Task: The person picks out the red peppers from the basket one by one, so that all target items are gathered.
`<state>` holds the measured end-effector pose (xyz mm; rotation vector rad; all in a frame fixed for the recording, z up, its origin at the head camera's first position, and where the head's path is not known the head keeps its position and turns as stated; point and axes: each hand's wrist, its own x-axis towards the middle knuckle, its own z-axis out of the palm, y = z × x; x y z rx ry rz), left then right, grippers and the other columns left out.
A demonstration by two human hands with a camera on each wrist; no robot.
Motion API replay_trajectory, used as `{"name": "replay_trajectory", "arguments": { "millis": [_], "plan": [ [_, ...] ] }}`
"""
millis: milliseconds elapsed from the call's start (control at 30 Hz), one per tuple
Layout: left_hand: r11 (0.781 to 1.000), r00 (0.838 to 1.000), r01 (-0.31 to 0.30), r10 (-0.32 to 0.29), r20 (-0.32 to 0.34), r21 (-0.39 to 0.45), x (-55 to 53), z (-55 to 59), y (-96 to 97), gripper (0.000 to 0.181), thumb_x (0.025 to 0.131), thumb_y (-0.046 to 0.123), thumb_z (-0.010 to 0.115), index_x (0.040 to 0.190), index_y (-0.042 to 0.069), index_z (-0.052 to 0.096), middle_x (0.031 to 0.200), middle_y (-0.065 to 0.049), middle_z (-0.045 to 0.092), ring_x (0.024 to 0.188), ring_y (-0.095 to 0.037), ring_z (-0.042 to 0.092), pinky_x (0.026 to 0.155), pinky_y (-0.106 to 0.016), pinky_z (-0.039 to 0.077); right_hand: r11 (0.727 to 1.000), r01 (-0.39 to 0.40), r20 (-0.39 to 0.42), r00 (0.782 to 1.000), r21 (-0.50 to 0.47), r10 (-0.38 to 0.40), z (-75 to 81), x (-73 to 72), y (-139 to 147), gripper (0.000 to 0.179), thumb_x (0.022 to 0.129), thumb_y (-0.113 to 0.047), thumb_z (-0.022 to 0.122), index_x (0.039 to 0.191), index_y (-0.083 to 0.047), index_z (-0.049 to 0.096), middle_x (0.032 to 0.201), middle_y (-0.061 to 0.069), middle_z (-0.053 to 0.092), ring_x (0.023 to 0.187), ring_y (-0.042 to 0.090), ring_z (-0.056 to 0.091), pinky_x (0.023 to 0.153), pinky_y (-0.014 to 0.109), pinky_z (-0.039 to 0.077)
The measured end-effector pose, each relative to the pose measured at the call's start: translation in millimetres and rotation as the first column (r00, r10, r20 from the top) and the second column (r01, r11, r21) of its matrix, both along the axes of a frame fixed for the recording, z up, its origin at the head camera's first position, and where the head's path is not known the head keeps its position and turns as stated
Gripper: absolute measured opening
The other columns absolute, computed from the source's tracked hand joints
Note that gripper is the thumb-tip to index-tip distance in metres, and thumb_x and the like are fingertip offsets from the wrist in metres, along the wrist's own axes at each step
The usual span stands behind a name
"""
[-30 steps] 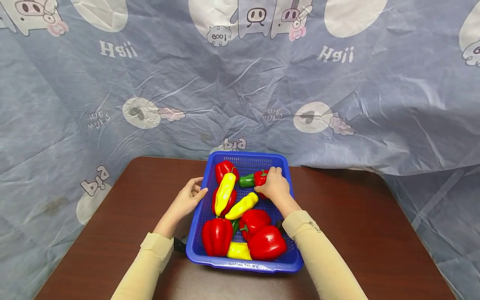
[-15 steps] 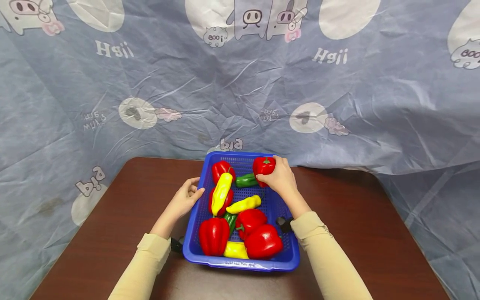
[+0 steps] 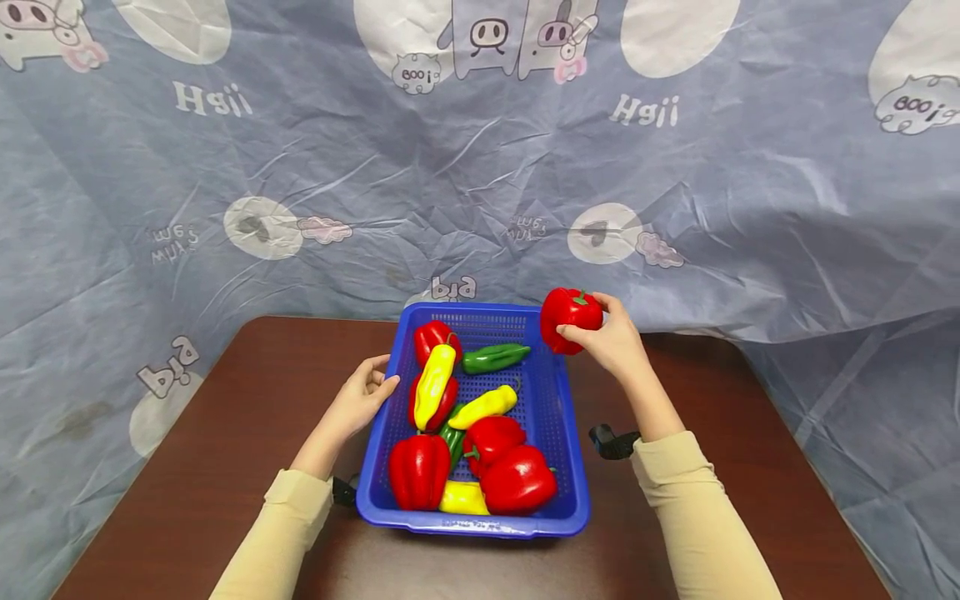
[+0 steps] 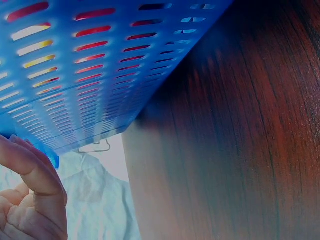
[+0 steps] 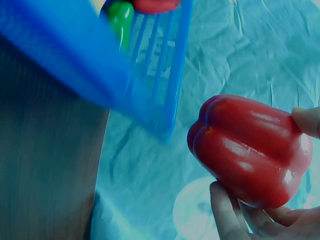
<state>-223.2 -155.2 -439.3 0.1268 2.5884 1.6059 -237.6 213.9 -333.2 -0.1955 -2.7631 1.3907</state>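
Observation:
My right hand holds a red bell pepper above the far right corner of the blue basket, thumb on one side and fingers on the other. The right wrist view shows the same glossy bell pepper lying sideways in the grip. On the basket's left side, my left hand holds the rim, thumb at the top edge. Inside lie several more red bell peppers, a yellow long pepper, another yellow pepper and a green pepper.
The basket stands on a dark brown table. Behind the table hangs a blue-grey printed cloth. A black wrist camera sits by the right cuff.
My right hand has lifted the red bell pepper out of the basket's far right part, up and to the right. The green pepper there now shows fully. My left hand stays at the rim.

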Motion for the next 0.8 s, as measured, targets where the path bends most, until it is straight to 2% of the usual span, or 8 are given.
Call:
{"name": "replay_trajectory", "arguments": {
  "millis": [133,300,567,800],
  "plan": [
    [1.0,1.0,0.004,-0.004,0.004,0.018,-0.8,-1.3,0.2,0.054,0.101,0.021,0.057,0.146,0.0,0.037,0.099,-0.017,0.06,0.078,-0.015,0.064,0.071,-0.028,0.057,0.997,0.016,0.037,0.999,-0.073,-0.013,-3.9,4.5,23,0.085,0.089,-0.035,0.066,0.156,-0.008,0.021,0.156,0.021,0.031,0.133,0.043,0.04,0.106,0.057,0.041],
    [0.999,1.0,0.011,-0.011,0.002,0.035,-2.0,-2.6,0.0,0.053,0.101,0.019,0.056,0.146,-0.001,0.037,0.099,-0.018,0.059,0.078,-0.016,0.064,0.071,-0.027,0.057,0.992,0.042,0.066,0.997,-0.116,-0.034,-16.0,8.6,46,0.086,0.09,-0.035,0.064,0.157,-0.006,0.018,0.155,0.024,0.031,0.136,0.043,0.037,0.108,0.058,0.038],
    [0.998,1.0,0.02,-0.02,0.0,0.054,-1.1,-1.5,-1.9,0.054,0.101,0.02,0.056,0.146,-0.003,0.035,0.101,-0.02,0.06,0.079,-0.016,0.066,0.073,-0.03,0.059,0.993,0.075,0.102,0.993,-0.089,-0.066,-42.6,11.0,65,0.087,0.091,-0.034,0.062,0.157,-0.003,0.015,0.156,0.028,0.026,0.137,0.046,0.034,0.108,0.059,0.037],
    [0.997,1.0,0.011,-0.01,-0.009,0.073,-1.7,-3.6,-0.5,0.053,0.101,0.018,0.056,0.145,-0.004,0.036,0.1,-0.021,0.06,0.077,-0.013,0.065,0.07,-0.025,0.058,0.992,0.115,0.131,0.986,-0.054,-0.107,-66.8,12.7,75,0.085,0.091,-0.032,0.065,0.153,0.003,0.02,0.152,0.029,0.031,0.134,0.045,0.038,0.107,0.058,0.039]
  ]
}}
